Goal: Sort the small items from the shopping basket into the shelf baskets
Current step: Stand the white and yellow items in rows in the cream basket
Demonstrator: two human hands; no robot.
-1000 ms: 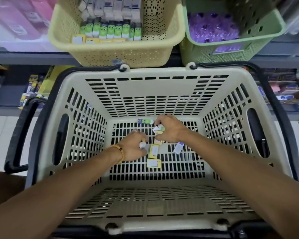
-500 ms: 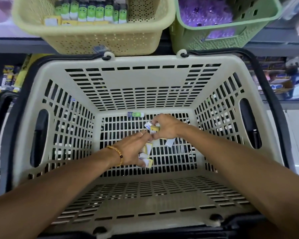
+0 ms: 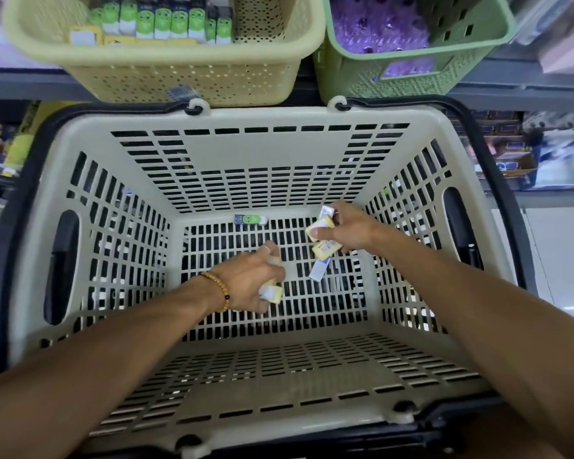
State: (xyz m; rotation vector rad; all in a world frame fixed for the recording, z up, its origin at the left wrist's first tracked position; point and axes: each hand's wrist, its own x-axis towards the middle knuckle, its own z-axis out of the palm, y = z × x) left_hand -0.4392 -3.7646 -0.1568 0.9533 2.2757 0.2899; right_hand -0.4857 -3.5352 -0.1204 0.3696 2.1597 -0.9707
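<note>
Both my hands are down inside the beige shopping basket [image 3: 259, 157]. My left hand [image 3: 252, 279] grips a few small yellow-and-white boxes [image 3: 272, 294] near the floor's middle. My right hand [image 3: 348, 230] holds several small yellow boxes [image 3: 320, 226] a little higher, to the right. A white-blue box [image 3: 318, 270] hangs or lies just below that hand. One green-and-blue tube [image 3: 250, 219] lies loose at the far edge of the basket floor. Above, the yellow shelf basket [image 3: 186, 77] holds green tubes and yellow boxes; the green shelf basket [image 3: 411, 81] holds purple items.
Black handles [image 3: 497, 180] hang down both sides of the shopping basket. A grey shelf edge [image 3: 517, 91] carries the two shelf baskets. Lower shelves at left and right hold assorted packaged goods [image 3: 514, 167].
Both hands have gathered boxes off the basket floor and drawn apart, the right hand rising to the right, the left staying low. The floor's yellow boxes are gone; the view tilted down.
</note>
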